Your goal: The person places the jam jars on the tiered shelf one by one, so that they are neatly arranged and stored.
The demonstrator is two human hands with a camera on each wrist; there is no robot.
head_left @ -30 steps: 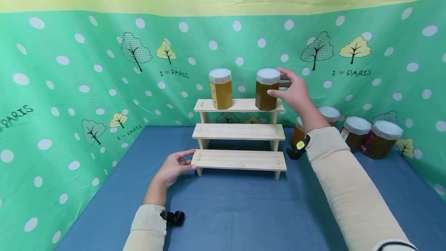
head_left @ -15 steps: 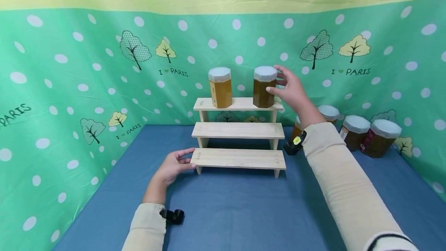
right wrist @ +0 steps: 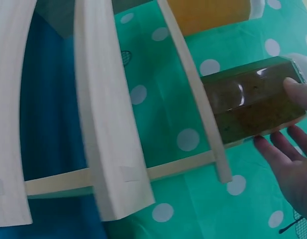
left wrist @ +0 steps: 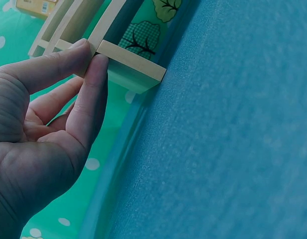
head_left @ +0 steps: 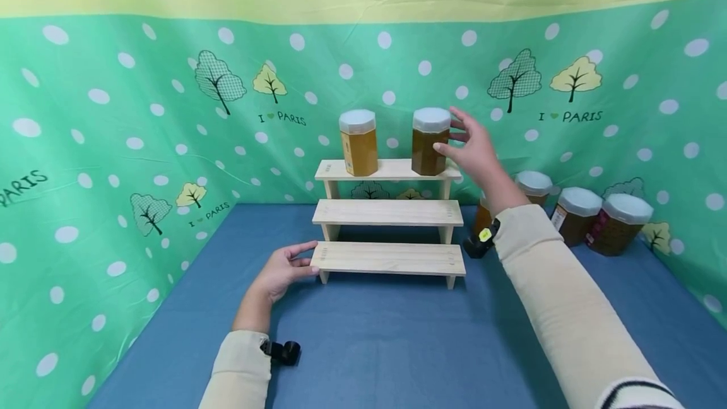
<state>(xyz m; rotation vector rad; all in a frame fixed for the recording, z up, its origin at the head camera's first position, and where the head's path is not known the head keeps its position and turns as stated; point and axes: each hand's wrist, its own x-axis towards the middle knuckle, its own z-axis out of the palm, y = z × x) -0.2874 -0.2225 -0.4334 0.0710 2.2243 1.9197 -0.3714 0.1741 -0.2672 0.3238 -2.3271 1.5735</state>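
A three-step wooden display shelf (head_left: 389, 259) stands on the blue cloth. On its top step sit an amber jar (head_left: 362, 154) at the left and a dark brown jar (head_left: 427, 154) at the right, both upright with white lids. My right hand (head_left: 477, 149) holds the dark jar from its right side, thumb across the front. In the right wrist view, fingertips of that hand (right wrist: 292, 172) lie along the jar's (right wrist: 253, 99) side. Thumb and finger of my left hand (head_left: 279, 273) pinch the left end of the lowest step, also seen in the left wrist view.
Several more white-lidded jars (head_left: 619, 225) stand at the right on the blue cloth (head_left: 375, 346), partly hidden behind my right forearm. A green dotted curtain (head_left: 170, 81) with printed trees hangs close behind the shelf.
The dark jar has shifted slightly left along the top step, with my right hand following it. My left hand keeps its pinch on the lowest step.
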